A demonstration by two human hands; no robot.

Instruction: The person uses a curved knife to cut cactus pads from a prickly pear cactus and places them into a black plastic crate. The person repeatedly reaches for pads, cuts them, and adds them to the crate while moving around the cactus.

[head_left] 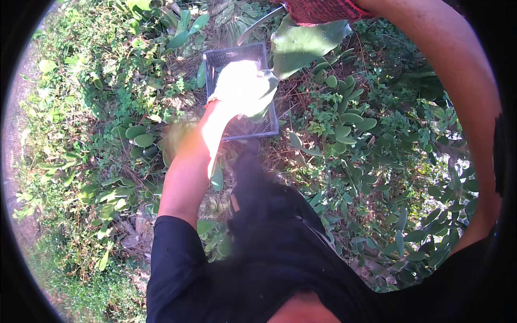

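Strong sunlight washes out my left hand (239, 83), which reaches over a dark plastic crate (241, 54). A green cactus pad (265, 102) shows at its right edge, and the hand appears closed on it; the fingers are lost in glare. At the top, my right hand (328, 11) wears a red knitted glove. It grips a knife with a curved metal blade (260, 25) that points down and left; the handle is hidden. Just below that glove is a large, flat prickly pear pad (307, 47), one edge close to my left hand.
Low cactus plants with several small pads (350, 121) grow to the right of the crate. More cactus pads (141, 135) stand on the left among leafy weeds. Dry stalks and litter cover the ground around the crate. A paved strip (24, 161) runs along the far left.
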